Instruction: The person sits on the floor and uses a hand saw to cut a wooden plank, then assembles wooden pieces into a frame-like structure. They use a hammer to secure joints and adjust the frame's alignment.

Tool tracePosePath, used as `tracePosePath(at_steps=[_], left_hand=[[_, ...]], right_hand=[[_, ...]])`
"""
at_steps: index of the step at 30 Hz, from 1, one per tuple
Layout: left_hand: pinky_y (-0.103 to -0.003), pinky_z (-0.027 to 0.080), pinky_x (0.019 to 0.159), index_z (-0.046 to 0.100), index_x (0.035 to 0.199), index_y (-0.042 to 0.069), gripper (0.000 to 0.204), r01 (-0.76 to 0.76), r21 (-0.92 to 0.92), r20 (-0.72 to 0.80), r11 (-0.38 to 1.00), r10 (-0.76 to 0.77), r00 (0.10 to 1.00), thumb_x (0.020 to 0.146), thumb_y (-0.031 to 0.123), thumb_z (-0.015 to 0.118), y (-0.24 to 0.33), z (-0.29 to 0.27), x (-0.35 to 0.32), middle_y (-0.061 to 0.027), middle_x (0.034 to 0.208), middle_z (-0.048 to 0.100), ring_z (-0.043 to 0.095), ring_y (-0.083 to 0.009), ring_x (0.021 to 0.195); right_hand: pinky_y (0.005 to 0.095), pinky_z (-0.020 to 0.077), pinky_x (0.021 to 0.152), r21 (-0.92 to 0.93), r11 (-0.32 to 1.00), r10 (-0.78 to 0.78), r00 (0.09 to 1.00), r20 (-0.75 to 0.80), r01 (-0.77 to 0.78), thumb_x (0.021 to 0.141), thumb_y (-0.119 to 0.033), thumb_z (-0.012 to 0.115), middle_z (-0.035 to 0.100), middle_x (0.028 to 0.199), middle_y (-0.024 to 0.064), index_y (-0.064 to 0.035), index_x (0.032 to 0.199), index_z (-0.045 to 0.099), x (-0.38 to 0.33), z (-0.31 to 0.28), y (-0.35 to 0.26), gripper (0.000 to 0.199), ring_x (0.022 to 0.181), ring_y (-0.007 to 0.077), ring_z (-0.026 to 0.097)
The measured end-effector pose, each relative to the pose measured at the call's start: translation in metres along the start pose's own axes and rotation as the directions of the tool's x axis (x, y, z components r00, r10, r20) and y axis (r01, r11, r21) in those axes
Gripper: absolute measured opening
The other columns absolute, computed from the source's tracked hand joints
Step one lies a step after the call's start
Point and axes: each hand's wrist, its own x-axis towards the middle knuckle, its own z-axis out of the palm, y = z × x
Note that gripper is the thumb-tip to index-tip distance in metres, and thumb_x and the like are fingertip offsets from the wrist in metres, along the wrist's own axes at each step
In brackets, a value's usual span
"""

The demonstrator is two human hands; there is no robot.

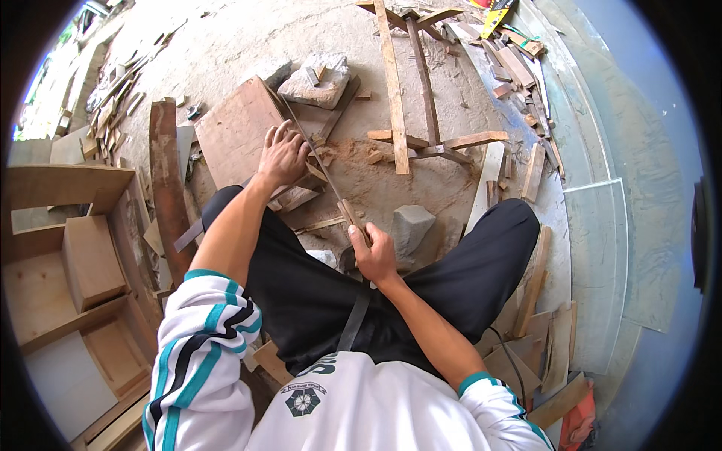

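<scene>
My right hand (374, 255) grips the wooden handle of a hand saw (320, 161), whose thin blade runs up and left across a small wooden piece (312, 179). My left hand (282, 156) lies flat on that piece and on the brown board (237, 131) under it, fingers spread and pressing down just left of the blade. A patch of sawdust (350, 150) lies to the right of the cut. Both my knees, in black trousers, frame the work from below.
A flat stone (320, 79) sits on the board's far end, and a grey stone block (412, 228) lies by my right hand. A wooden frame (410, 90) lies ahead. Wood offcuts litter the right side, a curved plank (167, 188) and plywood shelving (68, 278) the left.
</scene>
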Motion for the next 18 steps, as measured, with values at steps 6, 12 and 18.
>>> tracePosePath(at_steps=[6,12,18], left_hand=[[-0.051,0.019,0.116,0.065,0.107,0.005,0.036,-0.029,-0.036,0.011,0.999,0.029,1.0,0.099,0.033,0.045,0.0,-0.009,0.005,-0.0118,0.125,0.062,0.039,-0.0265,0.139],[-0.051,0.017,0.117,0.064,0.106,0.004,0.03,-0.034,-0.084,0.003,0.996,0.034,0.999,0.097,0.03,0.05,0.0,-0.009,0.003,-0.0124,0.123,0.061,0.041,-0.0273,0.136],[-0.053,0.017,0.117,0.064,0.105,0.003,0.031,-0.054,-0.07,-0.004,0.996,0.054,0.999,0.097,0.03,0.05,-0.005,-0.005,0.002,-0.0133,0.121,0.061,0.042,-0.028,0.134]], right_hand=[[0.0439,0.041,0.052,-0.045,0.999,0.028,0.999,0.025,-0.027,0.096,-0.033,0.061,0.053,0.059,0.0241,0.0026,0.073,0.054,0.001,-0.002,-0.001,0.043,0.052,0.0353,0.054],[0.0388,0.0373,0.051,-0.031,0.998,0.049,0.999,-0.004,-0.049,0.096,-0.033,0.061,0.046,0.056,0.0162,0.0012,0.071,0.052,-0.008,0.003,-0.006,0.043,0.052,0.0215,0.044],[0.0414,0.0422,0.052,-0.043,0.995,0.093,0.995,0.033,-0.092,0.096,-0.03,0.061,0.054,0.06,0.0225,0.0019,0.073,0.054,-0.017,-0.011,-0.013,0.04,0.052,0.0313,0.056]])
